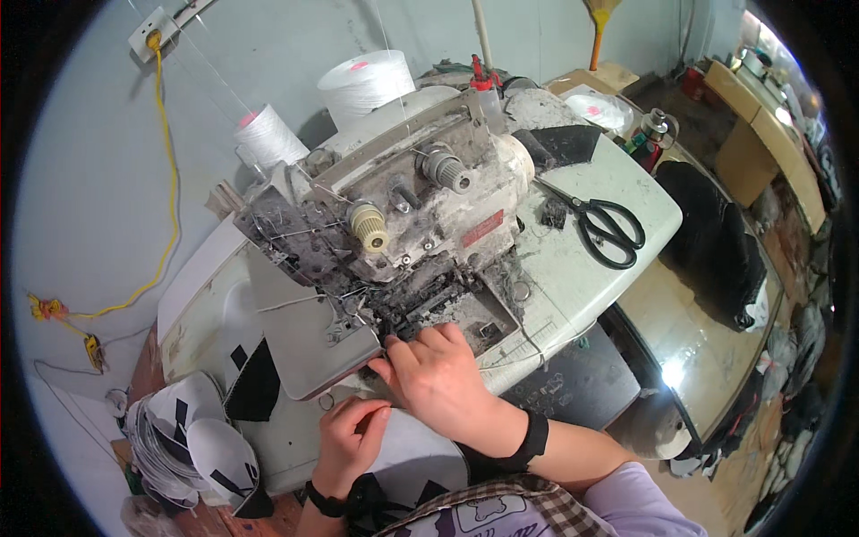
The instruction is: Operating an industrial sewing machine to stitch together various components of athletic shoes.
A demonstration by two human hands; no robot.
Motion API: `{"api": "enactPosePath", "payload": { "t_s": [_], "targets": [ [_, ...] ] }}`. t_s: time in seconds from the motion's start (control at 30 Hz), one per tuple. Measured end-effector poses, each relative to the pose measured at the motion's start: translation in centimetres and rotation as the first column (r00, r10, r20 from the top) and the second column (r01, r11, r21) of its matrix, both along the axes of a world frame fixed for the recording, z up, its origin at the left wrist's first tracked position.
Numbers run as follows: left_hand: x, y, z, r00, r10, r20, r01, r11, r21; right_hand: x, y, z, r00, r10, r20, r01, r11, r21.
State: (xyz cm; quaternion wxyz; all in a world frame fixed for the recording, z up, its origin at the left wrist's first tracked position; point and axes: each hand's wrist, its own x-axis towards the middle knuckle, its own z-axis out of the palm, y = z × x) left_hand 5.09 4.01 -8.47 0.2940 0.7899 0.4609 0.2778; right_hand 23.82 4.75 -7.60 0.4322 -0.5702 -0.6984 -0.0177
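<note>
A dusty overlock sewing machine stands on a pale table, its lower mechanism exposed and full of grey lint. My right hand reaches into the front of it, fingers curled beside the grey cloth plate. The fingertips are partly hidden, and whatever they hold is too small to name. Just below the plate's corner, my left hand is closed, thumb against forefinger; I cannot make out anything in it. White fabric with black patches lies under my wrists.
Black-handled scissors lie on the table right of the machine. Two white thread cones stand behind it. At the left sits a pile of white rounded fabric pieces with black strips. Black cloth covers part of the right-hand table.
</note>
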Motion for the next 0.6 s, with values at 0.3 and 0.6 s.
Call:
{"api": "enactPosePath", "payload": {
  "t_s": [0.3,0.6],
  "targets": [
    [-0.2,-0.1,0.2,0.999,-0.019,0.029,0.019,1.0,0.007,4.0,-1.5,1.5,0.968,0.137,-0.211,-0.136,0.99,0.022],
    [-0.5,-0.2,0.4,0.999,-0.041,0.017,0.041,0.999,-0.009,6.2,-3.7,2.3,0.928,0.119,-0.352,-0.116,0.993,0.031]
  ]
}}
